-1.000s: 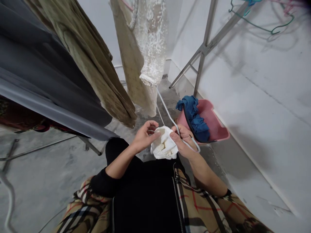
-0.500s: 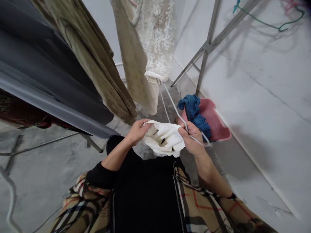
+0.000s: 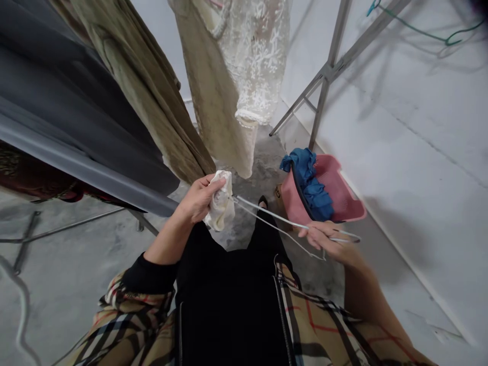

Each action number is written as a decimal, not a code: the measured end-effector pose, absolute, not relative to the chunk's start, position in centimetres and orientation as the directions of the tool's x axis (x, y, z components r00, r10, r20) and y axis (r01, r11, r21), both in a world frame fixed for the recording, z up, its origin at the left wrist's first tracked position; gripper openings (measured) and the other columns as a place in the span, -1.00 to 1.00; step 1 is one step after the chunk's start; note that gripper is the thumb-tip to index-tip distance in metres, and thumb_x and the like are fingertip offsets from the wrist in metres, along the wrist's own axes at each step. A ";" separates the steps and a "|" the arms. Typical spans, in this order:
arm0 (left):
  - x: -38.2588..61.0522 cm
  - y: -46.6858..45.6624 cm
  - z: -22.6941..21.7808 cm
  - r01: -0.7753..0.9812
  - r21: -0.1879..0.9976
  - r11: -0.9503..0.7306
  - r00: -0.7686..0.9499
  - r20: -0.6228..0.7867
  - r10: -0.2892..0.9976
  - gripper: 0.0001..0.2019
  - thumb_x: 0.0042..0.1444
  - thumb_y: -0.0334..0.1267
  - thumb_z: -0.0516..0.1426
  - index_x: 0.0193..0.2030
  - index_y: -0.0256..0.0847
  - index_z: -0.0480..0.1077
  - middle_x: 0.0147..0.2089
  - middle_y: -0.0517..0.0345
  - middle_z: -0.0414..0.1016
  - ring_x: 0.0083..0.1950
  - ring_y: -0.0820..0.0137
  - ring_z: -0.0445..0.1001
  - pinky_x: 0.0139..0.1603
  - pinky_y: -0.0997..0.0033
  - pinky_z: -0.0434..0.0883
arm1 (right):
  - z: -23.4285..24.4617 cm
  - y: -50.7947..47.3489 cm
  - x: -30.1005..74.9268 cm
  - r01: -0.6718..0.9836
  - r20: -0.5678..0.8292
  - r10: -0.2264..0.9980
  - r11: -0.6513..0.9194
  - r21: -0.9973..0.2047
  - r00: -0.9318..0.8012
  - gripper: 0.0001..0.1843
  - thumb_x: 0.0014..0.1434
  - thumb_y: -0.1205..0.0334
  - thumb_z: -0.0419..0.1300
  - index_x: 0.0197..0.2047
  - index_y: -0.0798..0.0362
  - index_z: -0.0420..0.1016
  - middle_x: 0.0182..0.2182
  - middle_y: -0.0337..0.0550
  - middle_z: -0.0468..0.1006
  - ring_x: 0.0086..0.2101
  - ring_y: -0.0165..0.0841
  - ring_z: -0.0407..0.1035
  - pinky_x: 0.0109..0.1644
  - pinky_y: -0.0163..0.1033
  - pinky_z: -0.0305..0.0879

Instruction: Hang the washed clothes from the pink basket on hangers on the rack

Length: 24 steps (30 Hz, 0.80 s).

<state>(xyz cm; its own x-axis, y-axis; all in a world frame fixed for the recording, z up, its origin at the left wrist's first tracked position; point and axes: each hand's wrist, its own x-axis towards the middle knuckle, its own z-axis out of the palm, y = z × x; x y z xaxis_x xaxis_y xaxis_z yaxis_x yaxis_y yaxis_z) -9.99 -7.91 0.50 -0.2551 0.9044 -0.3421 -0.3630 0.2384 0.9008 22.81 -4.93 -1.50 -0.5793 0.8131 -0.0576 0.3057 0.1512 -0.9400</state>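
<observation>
My left hand (image 3: 196, 201) is closed on a small, bunched white piece of cloth (image 3: 220, 206), with the thumb pressed on top. Off to the right, my right hand (image 3: 326, 241) grips a thin white wire hanger (image 3: 274, 217). The hanger's narrow end points left and reaches the edge of the cloth; whether it has gone inside cannot be made out. Ahead of my hands hangs a white lace garment (image 3: 263, 66), with a beige cloth (image 3: 213, 91) beside it.
A pink basket (image 3: 343, 198) holding blue cloth (image 3: 308, 178) stands at the right by the wall. Behind it rises a metal rack leg (image 3: 320, 107). Olive cloth (image 3: 152, 91) and dark grey cloth (image 3: 76, 96) hang at the left. A green hanger (image 3: 419, 31) is at upper right.
The white cloth, earlier stretched between both hands, is now bunched in my left hand. My right hand has let go of it and moved right and down, holding the hanger.
</observation>
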 end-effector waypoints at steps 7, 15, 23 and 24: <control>-8.9 -8.6 1.0 0.487 0.873 -0.036 -0.073 0.082 0.994 -0.79 0.14 -0.12 0.17 -0.35 -0.22 0.50 -0.36 0.14 0.43 -0.33 0.41 0.36 -0.28 0.45 0.29 | -0.5 -3.1 17.1 0.259 0.057 0.628 0.401 -0.879 -0.776 -0.57 0.32 -0.07 0.06 -0.31 0.05 0.61 -0.53 -0.23 0.49 -0.53 -0.47 0.27 -0.44 -0.35 0.16; -9.0 -8.5 3.4 0.928 0.167 -0.332 0.276 0.290 0.916 -0.77 0.23 -0.18 0.12 -0.05 -0.03 0.56 -0.09 -0.02 0.49 -0.03 0.17 0.36 -0.05 0.18 0.27 | 1.5 0.3 14.8 0.211 0.206 0.601 0.548 -0.809 -0.773 -0.61 0.29 -0.05 0.12 -0.33 0.05 0.60 -0.49 -0.24 0.51 -0.48 -0.44 0.31 -0.36 -0.33 0.17; -9.0 -8.5 3.7 0.960 0.248 -0.134 0.073 0.242 0.968 -0.69 0.28 -0.15 0.04 0.06 0.03 0.53 -0.29 0.11 0.50 -0.34 0.36 0.40 -0.44 0.44 0.13 | -3.4 -0.8 14.6 0.393 0.579 0.808 0.570 -0.722 -0.107 -0.70 0.20 0.00 0.24 -0.10 0.01 0.54 -0.18 -0.02 0.52 -0.10 -0.18 0.39 -0.02 -0.07 0.35; -8.7 -8.6 3.7 0.961 0.253 -0.112 0.042 0.266 0.963 -0.69 0.28 -0.14 0.04 0.05 0.02 0.53 -0.30 0.11 0.50 -0.33 0.36 0.41 -0.43 0.44 0.14 | -4.7 -1.7 14.5 0.405 0.562 0.808 0.580 -0.707 -0.177 -0.70 0.22 0.01 0.22 -0.08 0.00 0.53 -0.14 -0.02 0.51 -0.04 -0.15 0.37 0.03 -0.05 0.34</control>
<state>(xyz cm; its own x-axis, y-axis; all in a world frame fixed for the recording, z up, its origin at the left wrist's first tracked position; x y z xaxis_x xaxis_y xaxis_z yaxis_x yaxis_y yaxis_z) -8.73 -8.63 3.66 0.0419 0.9630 0.2663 0.9609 -0.1119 0.2534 14.46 -1.74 -4.74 -0.1768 0.8080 0.5620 0.4053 0.5801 -0.7066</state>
